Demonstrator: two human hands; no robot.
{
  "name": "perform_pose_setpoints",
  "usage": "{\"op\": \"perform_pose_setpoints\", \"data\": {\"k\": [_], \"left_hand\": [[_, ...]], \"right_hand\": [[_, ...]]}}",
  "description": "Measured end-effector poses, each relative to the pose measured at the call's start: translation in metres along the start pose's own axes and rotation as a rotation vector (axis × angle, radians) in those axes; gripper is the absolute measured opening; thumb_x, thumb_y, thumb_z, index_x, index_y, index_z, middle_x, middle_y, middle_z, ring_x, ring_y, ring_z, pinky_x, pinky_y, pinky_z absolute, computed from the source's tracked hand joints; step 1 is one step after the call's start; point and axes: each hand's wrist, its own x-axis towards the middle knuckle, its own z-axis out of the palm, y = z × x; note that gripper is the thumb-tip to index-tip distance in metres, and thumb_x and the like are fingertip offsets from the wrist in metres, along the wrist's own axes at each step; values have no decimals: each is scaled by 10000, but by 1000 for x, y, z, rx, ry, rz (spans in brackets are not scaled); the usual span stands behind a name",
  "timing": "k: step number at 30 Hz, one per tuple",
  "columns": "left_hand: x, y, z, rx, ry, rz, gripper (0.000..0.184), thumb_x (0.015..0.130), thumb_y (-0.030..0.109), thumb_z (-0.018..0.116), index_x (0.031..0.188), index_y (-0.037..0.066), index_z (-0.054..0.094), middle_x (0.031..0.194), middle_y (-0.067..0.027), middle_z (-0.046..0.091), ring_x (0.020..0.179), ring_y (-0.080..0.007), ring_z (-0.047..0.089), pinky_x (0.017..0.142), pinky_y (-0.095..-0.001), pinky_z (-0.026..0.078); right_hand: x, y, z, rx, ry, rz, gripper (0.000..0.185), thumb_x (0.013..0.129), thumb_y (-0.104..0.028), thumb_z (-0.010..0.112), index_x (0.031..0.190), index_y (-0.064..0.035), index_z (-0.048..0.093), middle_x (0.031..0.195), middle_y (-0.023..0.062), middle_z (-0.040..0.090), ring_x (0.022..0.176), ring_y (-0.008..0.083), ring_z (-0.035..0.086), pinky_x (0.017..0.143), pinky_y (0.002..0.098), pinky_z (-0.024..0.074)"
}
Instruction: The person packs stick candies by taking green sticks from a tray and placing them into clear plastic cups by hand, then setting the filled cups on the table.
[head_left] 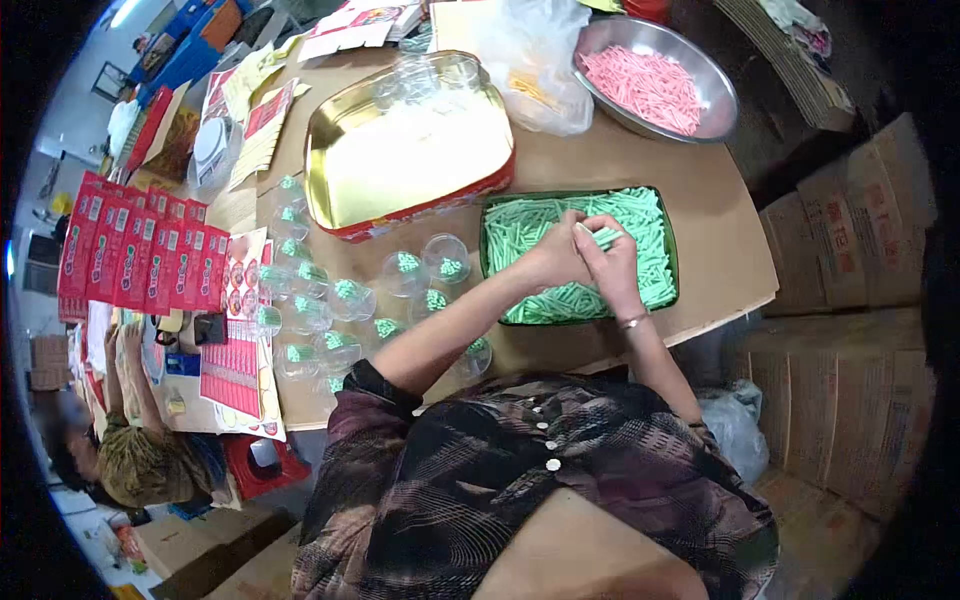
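Both hands meet over a green tray [677,262] heaped with short, thin green sticks [638,222]. My right hand [612,262], with a bracelet at its wrist, is closed around a small bundle of green sticks [604,238]. Against it presses my left hand [562,252], its fingers curled at the same bundle and partly hidden. To the left stand several clear plastic cups [447,255], many with a cluster of green sticks inside.
A gold-lined tin [318,165] holding clear cups lies beyond the tray. Behind are a plastic bag [545,95] and a steel bowl [722,105] of pink sticks [650,85]. Red packets [140,250] lie left, near another person [145,455]. Cardboard boxes [850,240] are stacked right.
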Motion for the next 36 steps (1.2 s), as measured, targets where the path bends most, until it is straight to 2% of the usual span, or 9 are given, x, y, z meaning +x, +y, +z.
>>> {"op": "perform_pose_setpoints", "data": {"k": [4,7,9,17,23,27,32,35,36], "left_hand": [[-7,8,6,-399,82,-14,764,687,22,739,1359,1,376,1078,-175,510,887,-240,553,704,-264,491],[-19,20,22,-565,269,172,359,913,153,580,1218,-1,471,979,-101,534,704,-165,493,631,-279,442],[-15,17,25,-490,342,190,304,923,166,562,1162,-4,482,952,-104,541,707,-165,497,625,-287,441],[-4,28,38,-183,695,411,219,964,188,484,866,-7,505,740,-106,545,646,-165,480,564,-316,409],[1,23,26,-183,621,288,252,961,192,492,804,-5,510,680,-84,526,588,-170,440,550,-312,391],[14,3,19,-383,675,212,267,968,194,508,749,47,468,645,1,421,590,-89,360,526,-261,335],[0,28,28,-271,709,317,300,957,190,528,693,67,456,625,17,387,585,-79,333,514,-255,315],[8,20,14,-270,698,278,323,947,183,543,659,73,448,612,25,382,585,-74,332,516,-245,308],[13,13,11,-327,705,289,332,940,174,545,645,68,439,598,22,383,571,-79,330,508,-254,314]], "right_hand": [[1,8,-11,193,252,122,108,891,-136,628,876,-33,599,785,12,603,690,95,491,661,224,432],[3,-1,-5,117,394,-5,94,906,-125,615,889,-35,597,808,13,598,718,87,490,686,207,420],[-4,-8,2,160,285,37,119,922,-142,594,897,-26,596,838,27,605,743,95,501,703,210,419],[3,-10,18,216,323,-41,149,949,-143,528,875,-23,575,792,17,576,694,92,459,655,224,400],[1,-9,10,103,238,28,143,948,-131,530,854,-27,557,772,12,560,673,96,441,645,235,398],[8,-6,13,-147,281,-358,129,953,-131,530,875,-32,563,795,4,553,703,80,454,658,206,386],[3,-20,15,59,356,-84,135,944,-132,533,857,-32,555,801,16,559,736,105,472,714,236,397],[1,-12,13,34,305,-64,122,933,-125,538,886,-21,581,815,22,573,760,117,489,748,253,405],[4,-9,13,61,251,-166,116,929,-119,541,915,-19,597,824,23,582,761,117,497,746,253,411]]}}
